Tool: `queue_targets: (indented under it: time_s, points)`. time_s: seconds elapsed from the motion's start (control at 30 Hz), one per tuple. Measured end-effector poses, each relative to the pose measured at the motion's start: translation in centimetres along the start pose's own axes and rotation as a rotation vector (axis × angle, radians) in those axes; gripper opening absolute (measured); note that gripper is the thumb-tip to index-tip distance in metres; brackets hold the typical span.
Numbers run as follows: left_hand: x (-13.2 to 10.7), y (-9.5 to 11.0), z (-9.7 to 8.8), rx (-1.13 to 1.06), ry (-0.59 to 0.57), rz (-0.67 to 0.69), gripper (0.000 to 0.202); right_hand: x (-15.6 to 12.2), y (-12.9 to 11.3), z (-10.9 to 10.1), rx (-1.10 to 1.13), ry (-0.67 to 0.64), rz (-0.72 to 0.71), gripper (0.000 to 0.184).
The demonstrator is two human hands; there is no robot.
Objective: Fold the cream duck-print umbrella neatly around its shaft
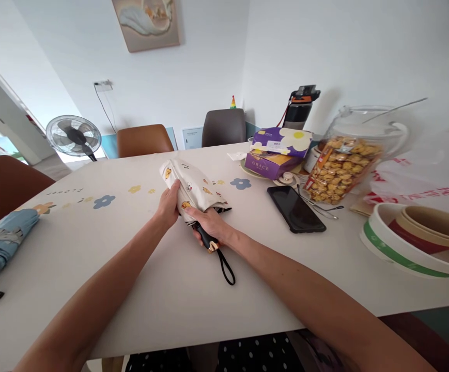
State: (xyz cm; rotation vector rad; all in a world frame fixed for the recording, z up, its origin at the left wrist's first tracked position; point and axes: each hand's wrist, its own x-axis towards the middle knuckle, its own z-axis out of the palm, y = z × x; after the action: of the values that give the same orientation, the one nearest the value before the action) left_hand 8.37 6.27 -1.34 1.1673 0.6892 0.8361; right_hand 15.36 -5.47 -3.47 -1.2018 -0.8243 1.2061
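The white table [139, 310] runs from a near edge beneath the forearms to a far edge with a brown chair [144, 140] behind it, and a broad stretch of top lies between the white umbrella [195, 181] at the middle and the blue umbrella [11, 236] at far left. The left hand [169, 205] is closed around the white umbrella's left side, the right hand [213, 226] around its handle end, some fingers hidden. Room is tighter rightward, where a phone [297, 209] lies near the right forearm, with a bowl [392, 248] beyond.
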Motion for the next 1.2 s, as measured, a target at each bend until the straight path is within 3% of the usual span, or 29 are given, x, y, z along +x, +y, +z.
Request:
queue_targets:
  time_s: [0.13, 0.3, 0.53, 0.63, 0.77, 1.03, 1.2]
  points:
    - [0.2, 1.0, -0.3, -0.139, -0.046, -0.040, 0.042, -0.5, -1.0, 0.3, 0.067, -0.060, 0.050, 0.037]
    - [0.3, 2.1, -1.1, -0.126, -0.075, -0.029, 0.045, -1.1, -1.6, 1.0, 0.120, -0.211, 0.145, 0.036]
    - [-0.1, 2.7, -0.8, -0.329, -0.074, -0.082, 0.042, -1.0, -0.9, 1.8, 0.209, -0.164, 0.131, 0.044]
    - [-0.2, 2.8, -0.8, -0.374, -0.080, -0.099, 0.043, -1.1, -1.1, 1.7, 0.229, -0.219, 0.128, 0.051]
    - [-0.2, 2.8, -0.9, -0.370, -0.091, -0.113, 0.043, -1.3, -1.4, 1.5, 0.305, -0.288, 0.158, 0.044]
    - [0.4, 2.3, -1.4, -0.304, -0.091, -0.088, 0.044, -0.9, -0.7, 1.7, 0.277, -0.196, 0.089, 0.034]
    - [1.3, 2.4, -2.4, -0.288, 0.002, -0.046, 0.041, -0.9, -0.3, 2.0, 0.197, -0.163, 0.091, 0.035]
